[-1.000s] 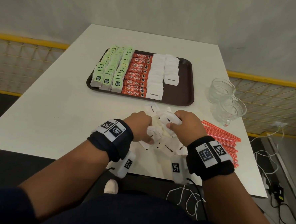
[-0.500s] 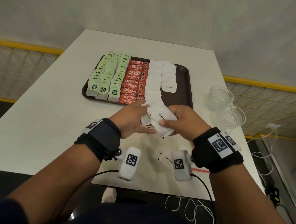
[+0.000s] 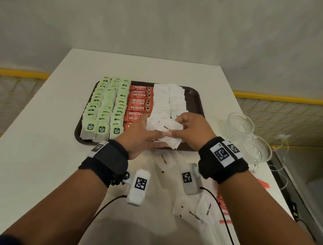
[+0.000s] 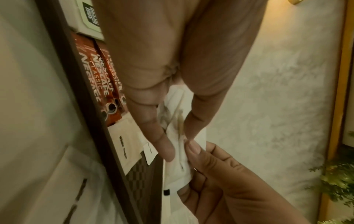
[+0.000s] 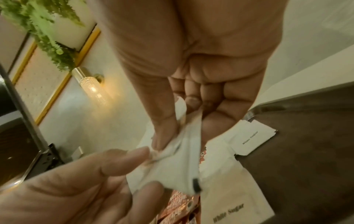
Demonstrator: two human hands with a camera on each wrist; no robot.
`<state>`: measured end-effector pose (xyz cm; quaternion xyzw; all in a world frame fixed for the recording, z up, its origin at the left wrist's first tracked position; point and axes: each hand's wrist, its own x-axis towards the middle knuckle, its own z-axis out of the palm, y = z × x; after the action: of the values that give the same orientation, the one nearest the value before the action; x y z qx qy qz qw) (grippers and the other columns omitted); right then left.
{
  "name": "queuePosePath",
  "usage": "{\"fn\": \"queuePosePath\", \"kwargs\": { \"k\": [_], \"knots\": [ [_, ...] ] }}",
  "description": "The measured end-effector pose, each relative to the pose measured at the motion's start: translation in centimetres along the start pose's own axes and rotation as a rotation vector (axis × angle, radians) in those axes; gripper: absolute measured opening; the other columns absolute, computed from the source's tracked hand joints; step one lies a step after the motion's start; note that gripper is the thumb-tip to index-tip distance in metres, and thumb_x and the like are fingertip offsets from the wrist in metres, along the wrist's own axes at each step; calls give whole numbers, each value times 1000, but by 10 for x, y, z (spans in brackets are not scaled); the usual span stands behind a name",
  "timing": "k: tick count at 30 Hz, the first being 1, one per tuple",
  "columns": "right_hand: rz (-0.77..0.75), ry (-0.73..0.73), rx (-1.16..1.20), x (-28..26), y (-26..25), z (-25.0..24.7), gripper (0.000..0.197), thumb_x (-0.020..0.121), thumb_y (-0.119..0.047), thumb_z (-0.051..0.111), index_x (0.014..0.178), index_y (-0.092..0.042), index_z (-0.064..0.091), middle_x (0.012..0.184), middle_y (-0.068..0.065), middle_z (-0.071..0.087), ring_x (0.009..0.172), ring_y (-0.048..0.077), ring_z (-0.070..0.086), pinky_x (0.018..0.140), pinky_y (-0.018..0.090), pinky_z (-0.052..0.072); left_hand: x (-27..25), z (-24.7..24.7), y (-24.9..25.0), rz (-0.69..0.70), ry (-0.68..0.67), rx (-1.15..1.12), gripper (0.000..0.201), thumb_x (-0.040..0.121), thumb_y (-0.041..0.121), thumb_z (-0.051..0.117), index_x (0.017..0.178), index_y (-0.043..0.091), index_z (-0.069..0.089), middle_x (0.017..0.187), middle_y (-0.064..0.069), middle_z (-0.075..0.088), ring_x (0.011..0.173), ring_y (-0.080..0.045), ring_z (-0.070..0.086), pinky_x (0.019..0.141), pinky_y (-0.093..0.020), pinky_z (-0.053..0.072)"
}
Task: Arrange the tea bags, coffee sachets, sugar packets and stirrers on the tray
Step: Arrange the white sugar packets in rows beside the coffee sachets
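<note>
A brown tray [image 3: 198, 98] holds rows of green tea bags [image 3: 104, 111], red coffee sachets [image 3: 139, 102] and white sugar packets [image 3: 165, 101]. Above the tray's near right part, both hands hold one bunch of sugar packets [image 3: 168, 128] between them. My left hand [image 3: 158, 138] pinches the bunch [image 4: 180, 159] from the left with thumb and fingers. From the right, my right hand [image 3: 177, 127] grips it with curled fingers, and the bunch [image 5: 180, 166] hangs below them. Red stirrers [image 3: 222, 201] lie at the table's right edge, partly hidden by my right arm.
Several loose sugar packets [image 3: 193, 211] lie on the white table [image 3: 41, 153] near its front edge. Two glass cups [image 3: 241, 125] stand right of the tray. Cables trail off the table's front and right sides.
Both hands lifted the bunch of sugar packets off the table and carried it forward over the tray's near right part. Some packets stayed on the table.
</note>
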<state>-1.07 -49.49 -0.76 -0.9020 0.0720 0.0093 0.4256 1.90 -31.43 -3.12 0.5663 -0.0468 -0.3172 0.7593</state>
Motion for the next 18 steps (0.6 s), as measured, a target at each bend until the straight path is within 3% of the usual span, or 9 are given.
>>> {"fn": "queuePosePath", "kwargs": {
  "k": [3, 6, 10, 13, 16, 18],
  "knots": [
    [19, -28, 64, 15, 2, -4, 19, 75, -21, 82, 85, -10, 70, 86, 6, 73, 81, 23, 70, 76, 43, 59, 14, -10, 5, -3, -29, 9, 62, 87, -6, 67, 140, 16, 42, 132, -12, 63, 112, -31, 67, 84, -43, 59],
    [80, -64, 207, 29, 2, -8, 20, 87, -15, 70, 101, 0, 69, 97, 16, 73, 85, 28, 71, 74, 38, 60, 27, -16, 10, 8, -5, -2, 61, 89, -9, 63, 139, 18, 42, 130, -10, 63, 111, -30, 67, 78, -38, 61],
    [214, -15, 338, 50, 3, -21, 21, 98, -10, 54, 115, -1, 62, 99, 17, 69, 74, 17, 68, 71, 33, 58, 45, -26, 17, -12, 82, -21, 67, 87, -9, 64, 142, 20, 41, 130, -9, 63, 110, -28, 67, 80, -38, 60],
    [293, 43, 169, 68, 15, -32, 20, 96, -12, 56, 114, -6, 64, 100, 17, 70, 77, 21, 68, 75, 36, 60, 55, -34, 21, -6, 144, -34, 73, 86, -9, 66, 146, 21, 36, 130, -8, 61, 108, -28, 67, 79, -36, 60],
    [350, -19, -20, 82, 27, -32, 19, 89, -11, 67, 108, -11, 65, 90, 13, 70, 66, 16, 65, 63, 28, 57, 61, -40, 24, 12, 167, -15, 62, 87, -9, 64, 139, 15, 42, 128, -8, 62, 107, -27, 67, 79, -34, 60],
    [390, -54, -95, 90, 32, -27, 20, 84, -12, 73, 103, -9, 66, 84, 13, 71, 63, 16, 65, 62, 29, 56, 63, -43, 25, 15, 174, -9, 57, 87, -9, 65, 136, 13, 44, 127, -9, 63, 107, -28, 68, 78, -34, 60]
  ]
}}
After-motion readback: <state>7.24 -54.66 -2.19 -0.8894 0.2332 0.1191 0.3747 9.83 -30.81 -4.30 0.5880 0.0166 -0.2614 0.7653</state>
